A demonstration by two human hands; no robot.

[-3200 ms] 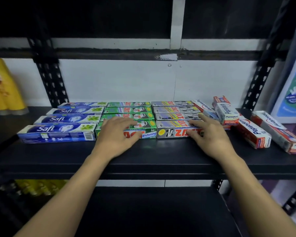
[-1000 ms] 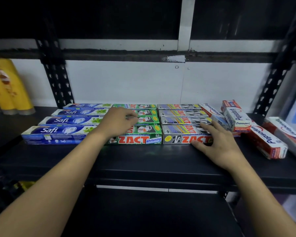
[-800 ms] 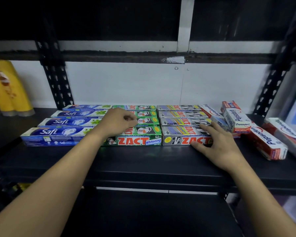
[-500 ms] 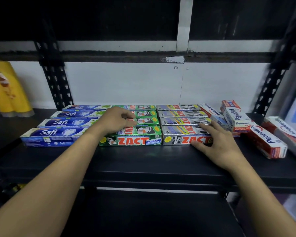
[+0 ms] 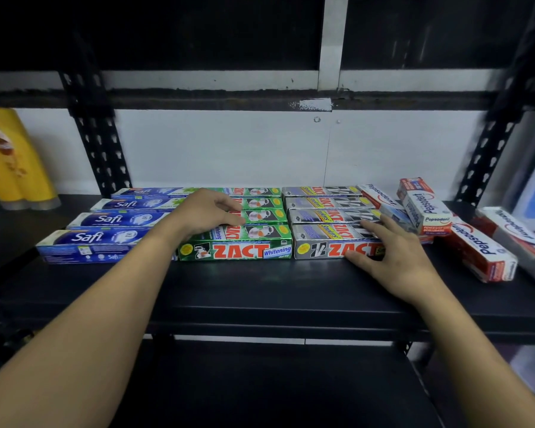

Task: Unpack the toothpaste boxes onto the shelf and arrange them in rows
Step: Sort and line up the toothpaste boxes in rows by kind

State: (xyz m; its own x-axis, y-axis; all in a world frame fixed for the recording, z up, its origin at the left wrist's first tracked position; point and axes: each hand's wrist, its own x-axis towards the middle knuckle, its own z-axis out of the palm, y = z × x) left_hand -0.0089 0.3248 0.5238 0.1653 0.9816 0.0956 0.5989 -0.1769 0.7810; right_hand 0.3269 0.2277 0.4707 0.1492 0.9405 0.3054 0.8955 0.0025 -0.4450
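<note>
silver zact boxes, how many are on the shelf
4 silver cardboard Zact toothpaste boxes, one column front to back: front under the right hand, second, third, back nearest the wall. Any stacked underneath would be hidden.

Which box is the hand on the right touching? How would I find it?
Look at the black shelf, where toothpaste boxes lie in rows. The right hand rests on the front silver Zact box, just right of the green Zact box. It is silver, not green or blue.

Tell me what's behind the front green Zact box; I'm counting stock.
Behind the front green Zact box, three more green boxes run back to the wall. The left hand covers their left ends.
</note>
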